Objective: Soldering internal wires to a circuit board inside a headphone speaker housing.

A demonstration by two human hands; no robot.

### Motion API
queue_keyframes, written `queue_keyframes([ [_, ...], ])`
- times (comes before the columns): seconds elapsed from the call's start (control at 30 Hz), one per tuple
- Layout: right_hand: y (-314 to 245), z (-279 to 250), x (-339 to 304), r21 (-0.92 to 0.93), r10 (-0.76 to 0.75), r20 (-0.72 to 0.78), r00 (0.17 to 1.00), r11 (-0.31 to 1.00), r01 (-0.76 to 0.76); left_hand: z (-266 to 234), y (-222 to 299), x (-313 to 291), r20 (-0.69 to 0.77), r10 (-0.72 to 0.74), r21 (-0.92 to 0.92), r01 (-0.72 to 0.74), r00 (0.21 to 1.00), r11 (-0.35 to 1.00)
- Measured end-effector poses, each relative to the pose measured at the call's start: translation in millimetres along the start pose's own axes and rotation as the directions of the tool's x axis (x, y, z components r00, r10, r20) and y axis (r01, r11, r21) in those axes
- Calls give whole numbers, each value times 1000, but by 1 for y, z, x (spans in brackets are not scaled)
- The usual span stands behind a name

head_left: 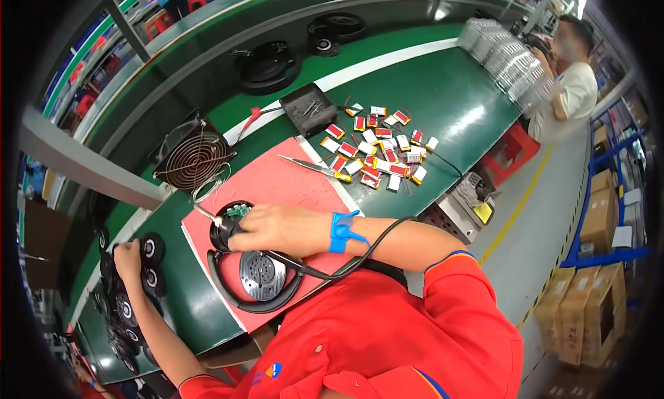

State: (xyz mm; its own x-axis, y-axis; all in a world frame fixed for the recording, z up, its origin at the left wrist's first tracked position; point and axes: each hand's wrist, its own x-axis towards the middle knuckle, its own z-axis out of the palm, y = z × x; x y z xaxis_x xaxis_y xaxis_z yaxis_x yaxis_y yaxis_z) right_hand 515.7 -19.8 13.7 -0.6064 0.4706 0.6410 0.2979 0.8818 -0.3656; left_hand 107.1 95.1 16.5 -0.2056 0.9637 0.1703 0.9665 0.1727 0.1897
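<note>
On the pink mat (pixel 266 184), a black headset (pixel 259 278) lies with its band toward me and a round speaker face turned up. My right hand (pixel 273 229) bends over its other ear cup (pixel 220 236), where a small green circuit board (pixel 238 210) shows. A soldering iron (pixel 202 210) passes under that hand, its metal end pointing away to the left and its black cord trailing over my forearm. My left hand (pixel 127 259) reaches into a pile of black round ear cups (pixel 124 309), fingers curled; what they hold is hidden.
Tweezers (pixel 311 165) lie on the mat's far edge, beside several small battery cells (pixel 380 146). Behind are a black tray (pixel 309 108) and a fan with a copper-coloured guard (pixel 197 160). Clear plastic trays (pixel 508 63) stand at the far right, near a seated person (pixel 570 87).
</note>
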Motion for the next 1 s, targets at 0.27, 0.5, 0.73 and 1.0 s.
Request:
queue_keyframes([
  [0.27,4,-5,-6,-83,-85,-56,995,993,80,9,34,-3,-43,18,-33,-19,999,999],
  [0.5,2,-9,-13,-27,-6,-123,992,1000,3,9,45,-13,-80,133,-348,-153,988,925],
  [0.73,-4,-17,-7,158,153,-172,973,979,-126,-59,92,-107,148,202,-924,63,968,378],
  [1.0,-9,-32,3,661,544,-171,821,681,-314,-45,193,-152,108,551,-871,-189,827,454],
])
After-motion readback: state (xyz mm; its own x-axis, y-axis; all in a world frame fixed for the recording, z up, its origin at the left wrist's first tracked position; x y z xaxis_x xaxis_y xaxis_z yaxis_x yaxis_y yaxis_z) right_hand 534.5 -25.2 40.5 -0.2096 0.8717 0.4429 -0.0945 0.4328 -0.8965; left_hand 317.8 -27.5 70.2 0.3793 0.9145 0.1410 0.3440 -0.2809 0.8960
